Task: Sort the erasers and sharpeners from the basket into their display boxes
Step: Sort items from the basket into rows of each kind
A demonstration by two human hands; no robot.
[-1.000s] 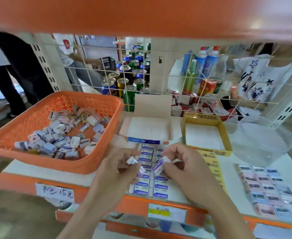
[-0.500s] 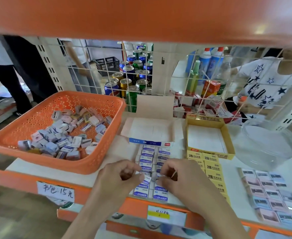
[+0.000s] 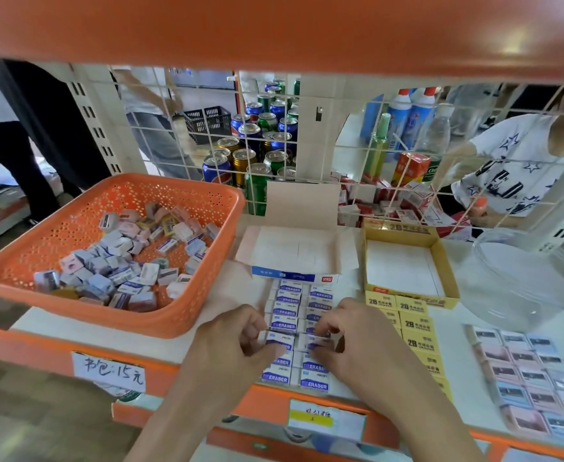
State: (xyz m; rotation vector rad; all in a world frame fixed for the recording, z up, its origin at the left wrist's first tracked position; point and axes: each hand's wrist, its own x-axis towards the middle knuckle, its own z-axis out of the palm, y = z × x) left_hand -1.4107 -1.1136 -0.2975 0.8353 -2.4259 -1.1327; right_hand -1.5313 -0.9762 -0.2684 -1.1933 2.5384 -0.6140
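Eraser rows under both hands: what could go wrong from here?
1. The front erasers lie close to the shelf edge; the left hand or right hand could nudge them off.
2. Rows are tight; pushing in the pinched erasers may skew neighbours.
3. The orange basket seems to overhang the shelf corner; a bump might tip it.

I see the orange basket (image 3: 74, 310) on the left of the shelf (image 3: 457, 335), tilted and holding a loose heap of pastel sharpeners and sleeved erasers (image 3: 124, 261). Right of it the white-and-blue display box (image 3: 293, 251) and the yellow display box (image 3: 407, 296) stand open, with two columns of blue ERASER blocks (image 3: 285, 310) and yellow 2B erasers (image 3: 413, 325) lying flat in front of them. My left hand (image 3: 227, 341) pinches one blue eraser (image 3: 279, 340) over those columns, and my right hand (image 3: 350, 341) pinches a second blue eraser (image 3: 313, 343).
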